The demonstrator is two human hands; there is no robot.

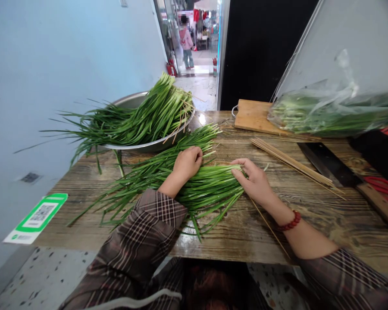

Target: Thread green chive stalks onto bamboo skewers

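"From the head view, what are your fingers doing?"

"My right hand (257, 183) has thumb and fingers closed about the pale ends of the green stalks (216, 183); my left hand (188, 163) curls over the leaves farther along — whether it grips any, I cannot tell."

"And where do those stalks lie?"

"On the wooden table (226, 243), between its near and far edges; more stalks lie just behind, towards the steel basin (129, 147) by the far left corner; the basin is heaped with long greens (145, 116), some trailing past the left edge."

"What lies to your right?"

"A sheaf of thin straws (287, 160); beyond it a cleaver (330, 163), handle pointing right; at the far edge a cutting board (254, 114), a filled plastic bag (336, 107) beside it — and one loose straw (270, 229) running from near my right wrist to the near edge."
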